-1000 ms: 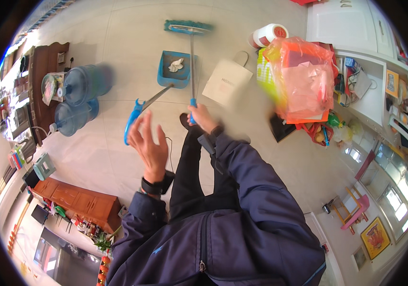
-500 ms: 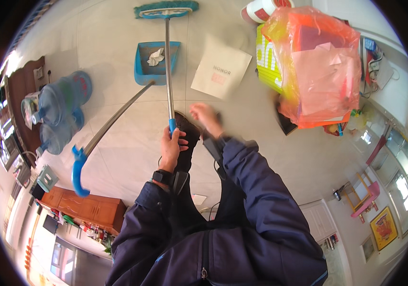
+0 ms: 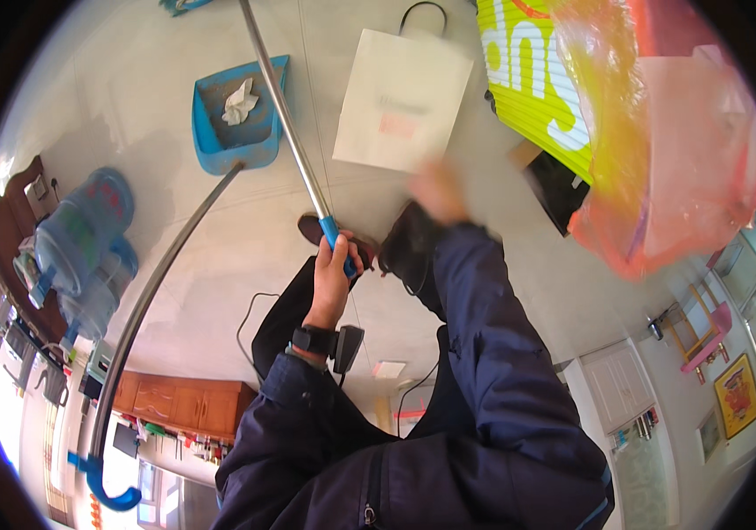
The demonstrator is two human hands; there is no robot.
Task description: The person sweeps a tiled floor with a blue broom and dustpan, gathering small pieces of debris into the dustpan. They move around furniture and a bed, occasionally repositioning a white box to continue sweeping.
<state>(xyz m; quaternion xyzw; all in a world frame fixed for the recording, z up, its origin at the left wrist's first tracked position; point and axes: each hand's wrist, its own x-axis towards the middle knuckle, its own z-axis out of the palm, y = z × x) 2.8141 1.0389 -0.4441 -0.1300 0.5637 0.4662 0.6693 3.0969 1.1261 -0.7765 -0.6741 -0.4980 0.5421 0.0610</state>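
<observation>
A broom's metal pole (image 3: 282, 106) slants up and left from my left hand (image 3: 334, 278), whose fingers wrap round its blue grip. At the top edge only part of the teal broom head (image 3: 180, 7) shows. My right hand (image 3: 440, 190), smeared by motion, is at the lower edge of a white paper bag (image 3: 367, 79) lying on the floor; whether it touches the bag is unclear. Left of the pole sits a blue dustpan (image 3: 254, 159) with a crumpled white tissue (image 3: 239, 103) inside. Its long handle (image 3: 166, 256) curves down to a blue hook at lower left.
At upper right stand a lime-green ribbed bag (image 3: 532, 88) and a translucent orange plastic bag (image 3: 696, 159), with a dark flat object (image 3: 559, 190) beside them. Large blue water bottles (image 3: 86, 216) stand at left, near a wooden cabinet (image 3: 188, 402).
The bags and dustpan appear nearer and larger as the view shifts. My right hand has moved up and right, close to the paper bag. The left hand keeps its hold; the broom now slants left.
</observation>
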